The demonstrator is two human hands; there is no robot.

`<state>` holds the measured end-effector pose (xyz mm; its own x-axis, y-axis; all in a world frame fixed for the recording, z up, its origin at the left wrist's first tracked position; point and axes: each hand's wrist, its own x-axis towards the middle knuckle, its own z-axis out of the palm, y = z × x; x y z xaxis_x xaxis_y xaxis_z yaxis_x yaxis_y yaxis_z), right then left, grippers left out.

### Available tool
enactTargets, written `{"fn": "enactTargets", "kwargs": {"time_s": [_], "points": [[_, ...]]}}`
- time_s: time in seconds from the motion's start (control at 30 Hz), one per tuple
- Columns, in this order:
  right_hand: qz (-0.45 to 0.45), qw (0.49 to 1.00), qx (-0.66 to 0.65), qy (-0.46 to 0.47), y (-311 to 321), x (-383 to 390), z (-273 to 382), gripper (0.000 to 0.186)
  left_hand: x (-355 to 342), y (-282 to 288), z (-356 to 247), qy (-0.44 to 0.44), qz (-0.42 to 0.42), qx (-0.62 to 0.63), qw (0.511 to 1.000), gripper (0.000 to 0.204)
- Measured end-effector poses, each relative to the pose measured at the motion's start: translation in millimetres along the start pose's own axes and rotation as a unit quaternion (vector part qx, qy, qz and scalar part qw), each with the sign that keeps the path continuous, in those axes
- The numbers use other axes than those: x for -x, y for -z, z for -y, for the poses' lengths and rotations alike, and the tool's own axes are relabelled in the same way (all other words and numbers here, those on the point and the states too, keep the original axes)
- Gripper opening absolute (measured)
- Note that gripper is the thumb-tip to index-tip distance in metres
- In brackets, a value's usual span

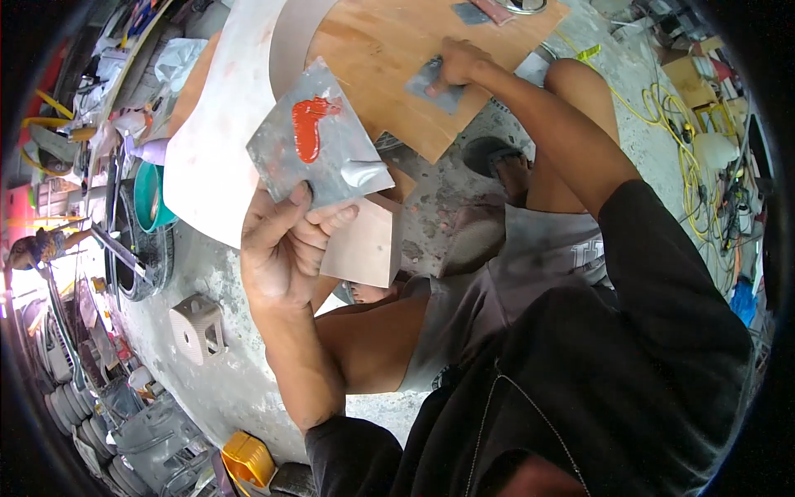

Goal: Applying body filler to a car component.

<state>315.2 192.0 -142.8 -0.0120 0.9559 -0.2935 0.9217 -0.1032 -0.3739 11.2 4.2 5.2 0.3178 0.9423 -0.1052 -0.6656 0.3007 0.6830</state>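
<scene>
Nearest: L hand [283, 244], closed on lower edge of grey metal plate [341, 149], thumb on top; red paste [307, 137] in thick smear on its face. Poss. risk: paste sliding off, from too much tilt or slack thumb.

Next out: R hand [458, 64], pinching thin grey sheet [445, 95] over brown board [368, 50]; contact w/ board unclear. Poss. risk: scratches or ridges, from steep angle or uneven pressure.

Adj.: white curved panel [217, 153], L side; poss. stray paste marks, from careless swing of plate.

Farther: teal bucket [146, 199], L; yellow cable [689, 149], far R, poss. snag if stepping back.
</scene>
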Motion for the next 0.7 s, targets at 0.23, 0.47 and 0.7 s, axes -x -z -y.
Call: {"fn": "enactTargets", "kwargs": {"time_s": [0.23,0.47,0.7], "points": [[-0.009,0.98,-0.03,0.199,58.6,1.6,26.2,0.056,9.2,-4.0,-15.3,-0.074,-0.069,-0.068,0.993,0.052],[-0.005,0.877,-0.28,0.39,166.1,111.1,117.1,0.04,9.2,-16.3,-29.9,-0.156,-0.166,-0.116,0.967,0.056],[0.189,0.811,-0.419,0.361,125.1,99.8,129.1,0.049,-4.3,-1.1,-26.1,-0.132,-0.202,-0.09,0.966,0.046]]}}
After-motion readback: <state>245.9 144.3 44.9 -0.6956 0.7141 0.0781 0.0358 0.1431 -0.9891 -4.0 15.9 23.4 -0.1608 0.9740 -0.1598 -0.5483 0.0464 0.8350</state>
